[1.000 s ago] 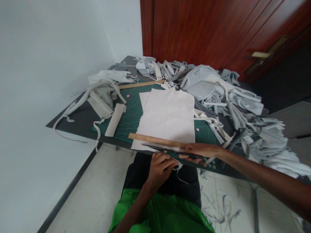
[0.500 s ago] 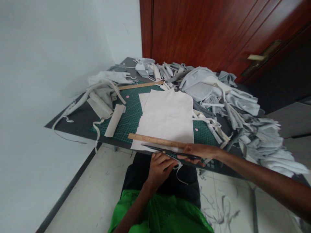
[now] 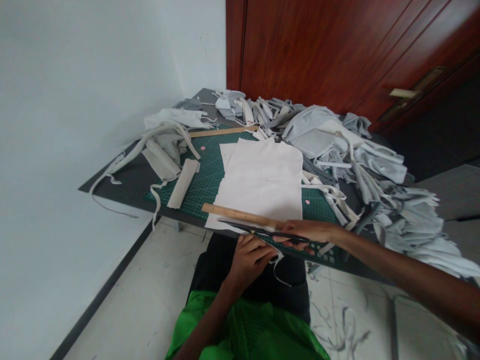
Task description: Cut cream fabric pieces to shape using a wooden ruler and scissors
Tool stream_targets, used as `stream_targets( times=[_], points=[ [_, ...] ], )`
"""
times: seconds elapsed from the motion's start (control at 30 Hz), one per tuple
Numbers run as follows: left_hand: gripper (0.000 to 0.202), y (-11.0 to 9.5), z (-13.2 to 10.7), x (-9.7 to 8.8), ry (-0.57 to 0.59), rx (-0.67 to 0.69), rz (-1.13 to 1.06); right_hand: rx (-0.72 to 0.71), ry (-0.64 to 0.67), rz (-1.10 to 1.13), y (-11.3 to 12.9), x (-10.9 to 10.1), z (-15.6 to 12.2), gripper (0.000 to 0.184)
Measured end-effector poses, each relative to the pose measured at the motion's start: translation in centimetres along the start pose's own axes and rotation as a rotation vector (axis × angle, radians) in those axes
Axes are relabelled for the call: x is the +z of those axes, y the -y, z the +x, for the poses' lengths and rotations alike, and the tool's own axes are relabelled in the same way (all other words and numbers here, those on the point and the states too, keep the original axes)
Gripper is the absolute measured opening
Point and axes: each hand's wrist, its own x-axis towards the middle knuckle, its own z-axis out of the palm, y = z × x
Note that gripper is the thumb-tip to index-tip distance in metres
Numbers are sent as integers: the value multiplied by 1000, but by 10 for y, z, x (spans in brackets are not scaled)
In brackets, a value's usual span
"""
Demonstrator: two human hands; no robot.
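Observation:
A white fabric piece lies flat at the front of the table. Across its near part rests a wooden ruler. My right hand grips black scissors just below the ruler; their blades point left along the fabric's near edge. At the table's front edge my left hand is closed on a narrow white fabric strip, which curls and hangs down beside it. The fingertips partly hide where the strip meets the fabric. The handles of the scissors are mostly covered by my right hand.
Under the fabric lies a green cutting mat. Heaps of grey and white scraps cover the right side and back. A second wooden ruler and a folded cloth lie left. A wooden door stands behind; clippings litter the floor.
The camera view has turned slightly left, so the table appears shifted right. Hands, scissors and ruler keep nearly the same places relative to the fabric.

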Motion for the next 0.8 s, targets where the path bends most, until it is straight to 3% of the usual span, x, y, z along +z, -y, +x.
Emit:
stream_targets(
  times=[0.2, 0.63, 0.8],
  points=[
    [4, 0, 1, 1, -9, 21, -7, 46, 1, -7, -1, -3, 3, 63],
    [5, 2, 0, 1, -28, 31, -25, -10, 37, 6, 8, 0, 9, 61],
    [6, 2, 1, 1, -27, 37, -22, 53, -10, -1, 16, 5, 10, 63]
  ],
)
